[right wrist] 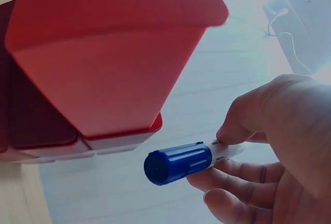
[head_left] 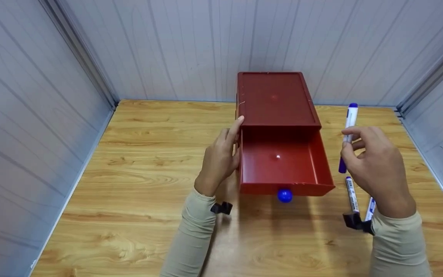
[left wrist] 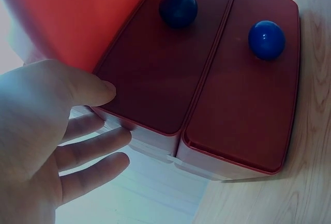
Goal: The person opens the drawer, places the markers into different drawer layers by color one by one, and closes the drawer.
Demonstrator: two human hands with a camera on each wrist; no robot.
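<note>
A red plastic drawer unit (head_left: 275,104) stands on the table with its top drawer (head_left: 262,188) pulled out; nothing lies inside it. A blue ball knob (head_left: 285,196) is on the drawer's front. My left hand (head_left: 217,157) rests against the unit's left side near the front edge, its fingers extended along the side in the left wrist view. To the right of the drawer, my right hand (head_left: 379,165) pinches a white marker (head_left: 351,117) between thumb and fingers. The marker is held nearly upright in the head view, its blue cap (right wrist: 178,163) showing in the right wrist view.
Two more markers, one (head_left: 352,195) in full view and one (head_left: 370,209) partly hidden by the right wrist, lie on the wooden table (head_left: 129,184). Two closed lower drawers with blue knobs (left wrist: 267,40) show in the left wrist view. Pale panels (head_left: 190,50) enclose the table.
</note>
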